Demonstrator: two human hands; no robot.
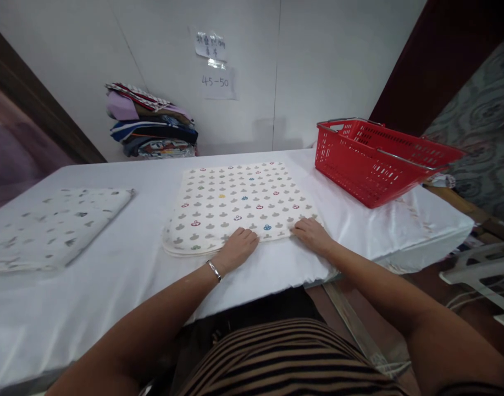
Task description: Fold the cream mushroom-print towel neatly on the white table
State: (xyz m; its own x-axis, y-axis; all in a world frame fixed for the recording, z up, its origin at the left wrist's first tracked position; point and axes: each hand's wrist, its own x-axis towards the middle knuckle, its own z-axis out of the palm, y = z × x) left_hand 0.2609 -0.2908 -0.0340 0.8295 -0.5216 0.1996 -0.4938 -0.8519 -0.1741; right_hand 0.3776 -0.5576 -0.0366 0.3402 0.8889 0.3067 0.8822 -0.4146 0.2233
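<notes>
A folded white cloth (239, 203) with grey, red, blue, yellow and green cloud-like or mushroom-like prints lies flat in front of me. Its stacked layers show at the near left corner. My left hand (239, 246), with a silver bracelet at the wrist, closes on the middle of the near edge. At the near right corner my right hand (311, 235) grips the same edge with curled fingers. The thumbs are mostly hidden from view. Off to the left rests a second folded white cloth (57, 228) with scattered dark prints, apart from both hands.
White satiny fabric (144, 286) covers the table. A red plastic basket (371, 165) with metal handles stands at the back right. Several folded cloths form a pile (153, 124) against the wall at the back left. A white plastic stool (482, 269) is at the lower right.
</notes>
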